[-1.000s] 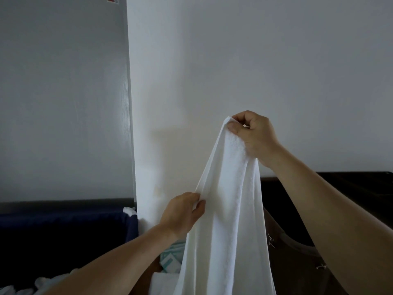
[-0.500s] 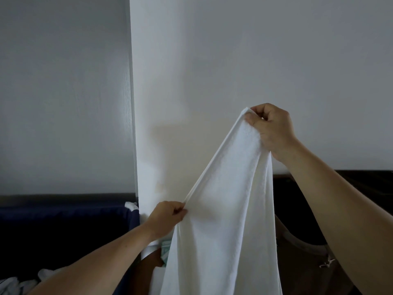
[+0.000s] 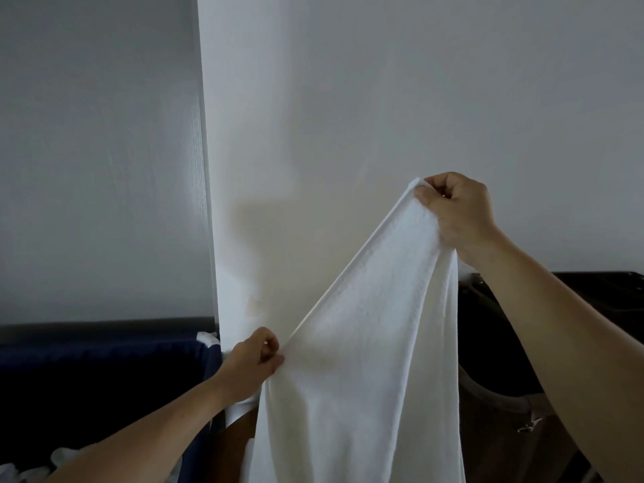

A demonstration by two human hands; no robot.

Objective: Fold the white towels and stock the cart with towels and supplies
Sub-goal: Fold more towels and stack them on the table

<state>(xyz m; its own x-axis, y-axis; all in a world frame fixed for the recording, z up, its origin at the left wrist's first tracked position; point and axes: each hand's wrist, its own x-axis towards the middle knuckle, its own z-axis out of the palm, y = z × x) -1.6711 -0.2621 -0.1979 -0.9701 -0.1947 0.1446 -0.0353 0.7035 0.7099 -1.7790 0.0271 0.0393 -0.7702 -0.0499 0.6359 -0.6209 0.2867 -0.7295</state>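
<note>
White towel (image 3: 366, 343) pinched by both hands, right hand (image 3: 456, 210) high, left hand (image 3: 254, 360) low; blue bin (image 3: 104, 371) left

Plain white towel (image 3: 366, 343), pale grey wall (image 3: 383, 99), navy blue bin (image 3: 104, 371).

Pretty sure this is a housekeeping spot, some hotel linen room or service corridor kind of thing, though I can't tell which exactly. Clues: there's a navy fabric bin (image 3: 104, 364) down left of the left hand (image 3: 256, 359) with crumpled white linen (image 3: 14, 472) heaped in it. There's also a brown cloth bag (image 3: 495, 447) with a pale rim below the right hand (image 3: 456, 210), hamper style. The white towel (image 3: 366, 360) held up between the hands is plain hotel-type terry. Behind it all is a plain pale wall (image 3: 383, 99) with a corner edge, plus a dark unit (image 3: 592, 284) right of the right hand.
</note>
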